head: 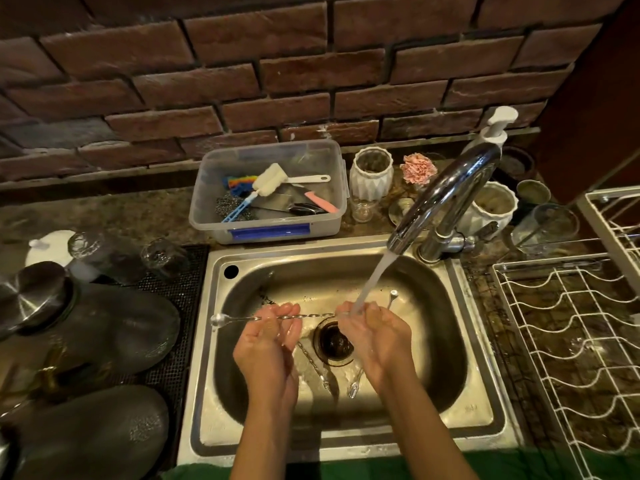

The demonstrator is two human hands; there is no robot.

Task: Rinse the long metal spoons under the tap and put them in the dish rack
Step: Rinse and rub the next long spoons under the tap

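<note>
Stainless steel sink (460, 403) set in dark mottled stone counter (162, 216); red brick wall (242, 81) behind. Chrome tap (440, 199) at back right corner, running. Left hand (268, 341) and right hand (374, 336) both clasp one long twisted metal spoon (242, 318) level under the stream. More spoons (317, 370) lie near drain. White wire dish rack (568, 341) right of sink.
</note>
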